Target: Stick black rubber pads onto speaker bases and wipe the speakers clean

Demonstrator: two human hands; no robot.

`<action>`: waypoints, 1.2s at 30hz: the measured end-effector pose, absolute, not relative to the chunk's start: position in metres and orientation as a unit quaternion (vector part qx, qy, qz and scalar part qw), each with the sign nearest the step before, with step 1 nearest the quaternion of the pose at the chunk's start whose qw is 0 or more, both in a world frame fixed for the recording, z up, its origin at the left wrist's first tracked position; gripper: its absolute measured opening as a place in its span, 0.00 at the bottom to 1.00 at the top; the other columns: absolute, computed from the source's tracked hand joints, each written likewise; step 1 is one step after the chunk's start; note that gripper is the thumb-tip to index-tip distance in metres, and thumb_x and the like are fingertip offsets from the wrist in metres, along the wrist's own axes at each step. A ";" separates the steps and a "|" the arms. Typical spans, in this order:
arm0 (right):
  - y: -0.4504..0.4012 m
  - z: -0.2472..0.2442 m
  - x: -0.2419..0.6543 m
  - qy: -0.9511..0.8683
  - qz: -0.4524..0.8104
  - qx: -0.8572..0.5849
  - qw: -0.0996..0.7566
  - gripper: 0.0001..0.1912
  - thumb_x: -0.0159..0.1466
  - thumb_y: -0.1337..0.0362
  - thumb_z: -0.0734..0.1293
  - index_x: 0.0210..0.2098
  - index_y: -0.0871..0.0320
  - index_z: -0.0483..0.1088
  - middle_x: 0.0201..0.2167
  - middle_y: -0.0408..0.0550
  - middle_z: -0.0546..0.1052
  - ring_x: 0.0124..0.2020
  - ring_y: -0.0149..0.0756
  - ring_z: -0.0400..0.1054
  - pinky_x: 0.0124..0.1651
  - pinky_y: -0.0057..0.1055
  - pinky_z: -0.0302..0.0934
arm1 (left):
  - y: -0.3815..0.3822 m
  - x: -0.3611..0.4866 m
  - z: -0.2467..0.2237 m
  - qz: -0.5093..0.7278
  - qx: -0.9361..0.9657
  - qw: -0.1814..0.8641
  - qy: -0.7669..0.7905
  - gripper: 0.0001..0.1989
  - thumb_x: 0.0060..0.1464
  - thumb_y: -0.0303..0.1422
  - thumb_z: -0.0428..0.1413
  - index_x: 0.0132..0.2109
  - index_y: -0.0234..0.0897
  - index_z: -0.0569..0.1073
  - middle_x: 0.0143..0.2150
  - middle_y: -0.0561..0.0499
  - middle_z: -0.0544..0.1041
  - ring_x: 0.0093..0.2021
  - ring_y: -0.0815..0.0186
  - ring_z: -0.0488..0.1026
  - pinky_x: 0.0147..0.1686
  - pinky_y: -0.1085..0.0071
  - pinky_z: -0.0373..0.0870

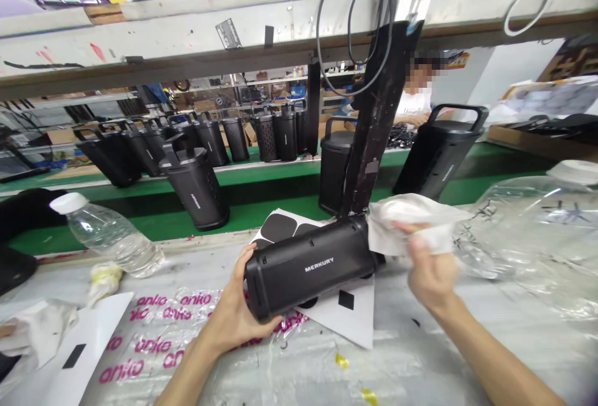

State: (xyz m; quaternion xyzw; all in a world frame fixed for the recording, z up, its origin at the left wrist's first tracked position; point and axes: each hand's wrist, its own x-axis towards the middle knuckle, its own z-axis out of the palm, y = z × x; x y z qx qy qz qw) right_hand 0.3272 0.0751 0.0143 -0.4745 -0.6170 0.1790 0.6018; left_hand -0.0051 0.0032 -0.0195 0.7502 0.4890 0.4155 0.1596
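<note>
A black speaker (pixel 299 272) marked MERKURY lies tilted on its side across the middle of the view. My left hand (pixel 238 309) is closed around its left end, the thumb along the lower edge. In my right hand (pixel 430 272) is a white cloth (pixel 415 219), pinched between the fingers and somewhat blurred. The cloth is right at the speaker's right end; I cannot tell whether they touch. Under the speaker lies a white sheet (pixel 359 325) with black stickers, partly hidden by it.
Several black speakers, one at the front left (pixel 196 188), stand on a green conveyor belt (pixel 261 191). A small water bottle (pixel 112 231) is on the left, a large clear jug (pixel 527 225) on the right. A dark post (pixel 374 126) rises behind. Another person (pixel 415 101) sits beyond the belt.
</note>
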 end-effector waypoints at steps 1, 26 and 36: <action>0.070 0.013 0.322 -0.693 0.109 -0.444 0.557 0.16 0.65 0.55 0.60 0.43 0.54 0.76 0.44 0.55 0.78 0.53 0.53 0.67 0.58 0.53 0.60 | 0.004 -0.006 -0.019 0.411 0.745 0.159 0.500 0.56 0.42 0.35 0.66 0.70 0.53 0.39 0.71 0.41 0.52 0.70 0.40 0.54 0.65 0.33 0.53; -0.001 -0.006 0.366 -0.083 0.560 -0.466 0.680 0.13 0.57 0.65 0.66 0.41 0.56 0.75 0.42 0.50 0.80 0.47 0.46 0.74 0.48 0.40 0.73 | 0.003 -0.003 -0.016 0.437 0.725 0.172 0.504 0.51 0.46 0.37 0.65 0.69 0.46 0.44 0.70 0.38 0.51 0.69 0.45 0.57 0.67 0.41 0.54; -0.005 0.001 0.372 0.015 0.594 -0.397 0.699 0.14 0.63 0.69 0.64 0.47 0.57 0.75 0.48 0.49 0.79 0.51 0.44 0.73 0.54 0.41 0.71 | 0.002 -0.002 -0.018 0.448 0.729 0.164 0.490 0.49 0.47 0.35 0.63 0.68 0.57 0.44 0.72 0.46 0.49 0.70 0.41 0.52 0.67 0.30 0.44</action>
